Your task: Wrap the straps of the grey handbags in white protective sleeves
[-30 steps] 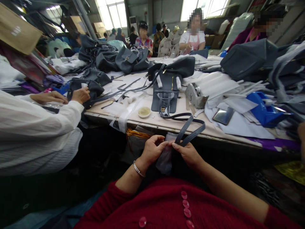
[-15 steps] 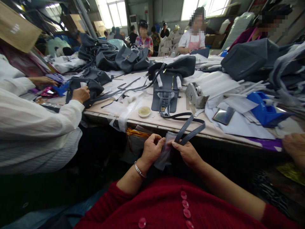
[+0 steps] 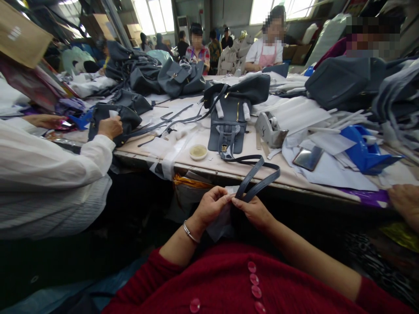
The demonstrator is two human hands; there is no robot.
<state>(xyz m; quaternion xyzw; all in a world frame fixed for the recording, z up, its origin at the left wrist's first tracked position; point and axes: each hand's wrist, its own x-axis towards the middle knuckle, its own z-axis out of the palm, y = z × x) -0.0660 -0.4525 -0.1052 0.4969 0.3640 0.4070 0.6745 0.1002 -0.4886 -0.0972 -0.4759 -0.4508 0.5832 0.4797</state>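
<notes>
Just off the table's front edge, my two hands meet. My left hand (image 3: 212,206) pinches a thin whitish translucent sheet (image 3: 220,224), which hangs below the fingers; paper or plastic, I cannot tell. My right hand (image 3: 253,210) is closed on a dark grey-blue strap (image 3: 262,185) whose loop rises over the table edge. The strap leads toward a grey-blue bag (image 3: 225,115) lying on the table, with a gold buckle on its flap and white wrapping on parts of it. Fingertips of both hands nearly touch, hiding where sheet and strap meet.
Left of the bag sits a small round dish (image 3: 198,152). To its right stand a metal tape dispenser (image 3: 271,131), a phone (image 3: 308,158) on white sheets and a blue tape dispenser (image 3: 366,150). A co-worker's hand (image 3: 110,126) holds another bag at left; more bags are piled behind.
My left hand has moved right and slightly up, closing against my right fingertips. The sheet is now mostly covered by my fingers. The strap loop has shifted slightly left.
</notes>
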